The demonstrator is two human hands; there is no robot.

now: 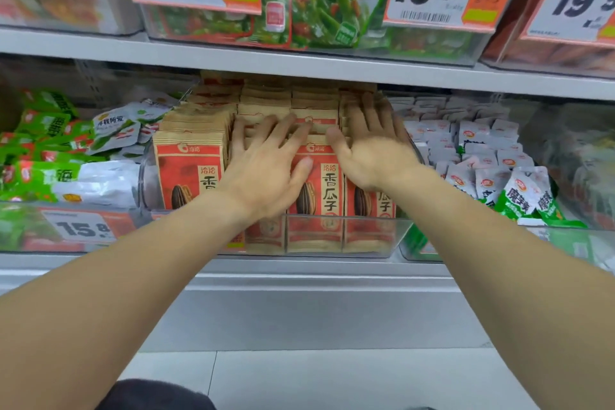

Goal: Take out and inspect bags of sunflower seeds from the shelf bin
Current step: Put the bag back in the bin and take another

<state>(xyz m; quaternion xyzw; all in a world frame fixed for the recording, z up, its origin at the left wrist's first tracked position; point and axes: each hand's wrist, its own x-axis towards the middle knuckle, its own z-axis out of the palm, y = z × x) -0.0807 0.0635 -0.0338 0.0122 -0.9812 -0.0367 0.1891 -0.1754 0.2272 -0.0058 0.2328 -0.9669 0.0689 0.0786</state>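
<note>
Both hands lie flat, fingers spread, no grip closed on anything: left hand [266,163] and right hand [369,146] rest on the seed bags [316,183] packed upright in the bin [372,236] beneath them. Tight rows mean one pull could drag neighbours out, toppling them off the shelf [299,268] below.

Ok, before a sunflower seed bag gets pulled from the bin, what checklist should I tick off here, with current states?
1. Both hands at the clear bin: ok; left hand and right hand lie on the sunflower seed bags.
2. Grip closed on one bag: not ok, fingers straight.
3. Single bag separated from the rows: not ok.
4. Room under the upper shelf to lift: cannot tell.
5. Neighbouring white packets out of the way: ok.
</note>
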